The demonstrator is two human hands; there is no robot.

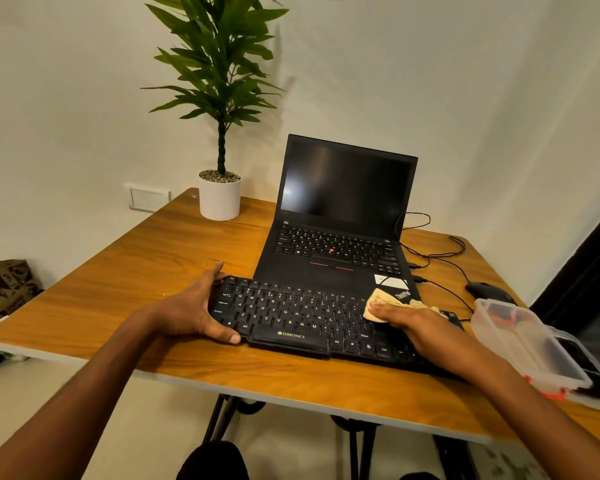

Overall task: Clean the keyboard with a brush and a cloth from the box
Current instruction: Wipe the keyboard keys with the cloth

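Observation:
A black keyboard [291, 317] lies on the wooden table [136, 271], in front of an open laptop. My left hand [194, 306] grips the keyboard's left end, thumb on the front edge and fingers at the back corner. My right hand [409, 323] lies flat on the keyboard's right part and presses a yellowish cloth [381, 303] onto the keys. A clear plastic box [520, 341] stands at the table's right edge, with dark and red-orange things inside that I cannot make out. No brush is clearly visible.
The black laptop [343, 216] stands open just behind the keyboard, screen dark. A black mouse [489, 292] and its cables lie to the right of the laptop. A potted plant [220, 195] stands at the table's back left corner. The box lid [596, 379] lies under the box.

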